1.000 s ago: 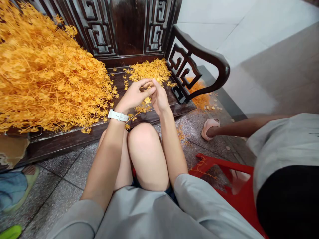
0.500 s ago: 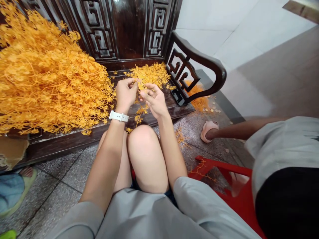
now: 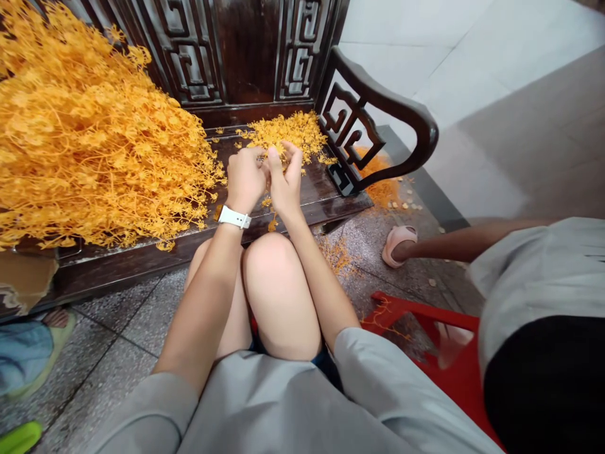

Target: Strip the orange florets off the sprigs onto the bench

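Note:
My left hand point(image 3: 246, 180), with a white-strapped watch on its wrist, is closed with its back toward me. Its fingers meet those of my right hand point(image 3: 285, 189) above the bench seat. An orange-yellow artificial flower sprig point(image 3: 272, 223) hangs below the two hands, apparently from my left fingers, which hide the grip. My right hand is curled, thumb up and fingers bent; what it pinches is hidden. Right behind the hands lies a low pile of loose yellow plastic flower pieces point(image 3: 305, 132). To the left rises a large heap of orange-yellow flower sprigs point(image 3: 104, 145).
The dark carved wooden bench point(image 3: 316, 189) has a curved armrest point(image 3: 401, 110) on the right. Orange stems point(image 3: 378, 180) litter the floor beyond it. A red stool point(image 3: 425, 309) and another person's leg point(image 3: 449, 241) are at right. Torn cardboard point(image 3: 28, 274) sits lower left.
My right hand has turned more upright and drawn closer to my left. The hanging sprig shows less, its lower part now out of sight. The view has shifted slightly.

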A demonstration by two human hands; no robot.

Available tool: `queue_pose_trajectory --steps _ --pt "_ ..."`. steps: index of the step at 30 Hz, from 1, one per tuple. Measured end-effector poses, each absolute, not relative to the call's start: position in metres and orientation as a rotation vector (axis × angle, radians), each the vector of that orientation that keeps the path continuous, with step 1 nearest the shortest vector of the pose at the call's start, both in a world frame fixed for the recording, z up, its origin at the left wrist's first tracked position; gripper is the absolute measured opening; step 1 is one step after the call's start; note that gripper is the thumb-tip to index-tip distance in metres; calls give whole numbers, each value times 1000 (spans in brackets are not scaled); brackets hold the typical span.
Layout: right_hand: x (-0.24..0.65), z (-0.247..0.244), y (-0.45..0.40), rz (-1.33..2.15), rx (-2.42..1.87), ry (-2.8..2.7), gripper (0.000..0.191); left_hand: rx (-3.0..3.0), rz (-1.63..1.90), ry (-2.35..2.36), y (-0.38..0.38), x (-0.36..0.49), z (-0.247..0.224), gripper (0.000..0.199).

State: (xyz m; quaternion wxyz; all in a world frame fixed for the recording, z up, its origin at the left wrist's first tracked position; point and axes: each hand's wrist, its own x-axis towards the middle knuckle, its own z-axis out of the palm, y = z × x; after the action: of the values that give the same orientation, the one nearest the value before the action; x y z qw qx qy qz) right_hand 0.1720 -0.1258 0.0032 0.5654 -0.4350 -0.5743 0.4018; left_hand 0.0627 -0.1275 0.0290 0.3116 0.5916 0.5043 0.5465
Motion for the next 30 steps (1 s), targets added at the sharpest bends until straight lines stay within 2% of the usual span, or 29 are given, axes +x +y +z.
queue_pose_trajectory --steps 2,5,9,16,23,30 --pt "171 -1 -122 882 -1072 -1250 65 1642 1379 1347 -126 63 29 29" --pt "177 -7 -114 856 -1103 -1257 67 1630 1264 1238 -124 61 31 13" --pt "185 -8 -106 796 -1063 -1230 66 1387 1262 1066 -125 61 40 12" --pt "171 6 -106 687 -1087 -1300 67 1140 1378 1081 -122 69 37 32" --pt "161 18 -92 566 -1049 -1427 68 980 1421 981 -119 58 47 28" --pt "151 12 -94 801 -876 -1456 70 888 1367 884 -123 47 60 47"
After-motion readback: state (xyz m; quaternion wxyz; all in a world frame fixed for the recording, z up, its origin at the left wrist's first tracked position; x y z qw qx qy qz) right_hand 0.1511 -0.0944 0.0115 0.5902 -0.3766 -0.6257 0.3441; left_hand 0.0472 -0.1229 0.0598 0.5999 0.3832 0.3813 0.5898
